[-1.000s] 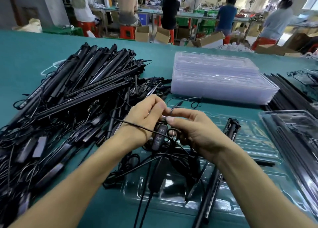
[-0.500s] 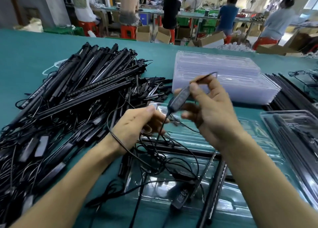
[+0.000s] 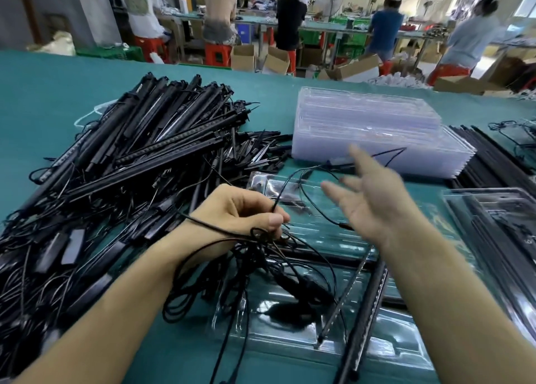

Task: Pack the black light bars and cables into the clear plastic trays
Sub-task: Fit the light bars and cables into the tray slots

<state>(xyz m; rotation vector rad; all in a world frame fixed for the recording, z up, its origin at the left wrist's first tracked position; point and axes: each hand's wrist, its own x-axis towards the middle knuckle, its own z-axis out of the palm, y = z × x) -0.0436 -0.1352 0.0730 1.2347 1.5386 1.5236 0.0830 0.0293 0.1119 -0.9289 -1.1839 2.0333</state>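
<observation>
Teal cloth covers the table (image 3: pixel 43 93). Left of the open tray (image 3: pixel 385 351) sprawls the heap of bars (image 3: pixel 150 151); beyond it, a stack of spare trays (image 3: pixel 371 134). One bar (image 3: pixel 368 320) lies on the tray. Over it the left hand (image 3: pixel 240 212) pinches a cable tangle (image 3: pixel 261 267), the right hand (image 3: pixel 368 198) spread and blurred, holding nothing. A loop (image 3: pixel 203 224) crosses the left wrist; it could snag and drag the bar out.

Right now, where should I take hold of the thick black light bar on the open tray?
At mid-length, from above on its right: the light bar lies flat and slim, cables crowd its left, and the open right hand hovers nearest.
</observation>
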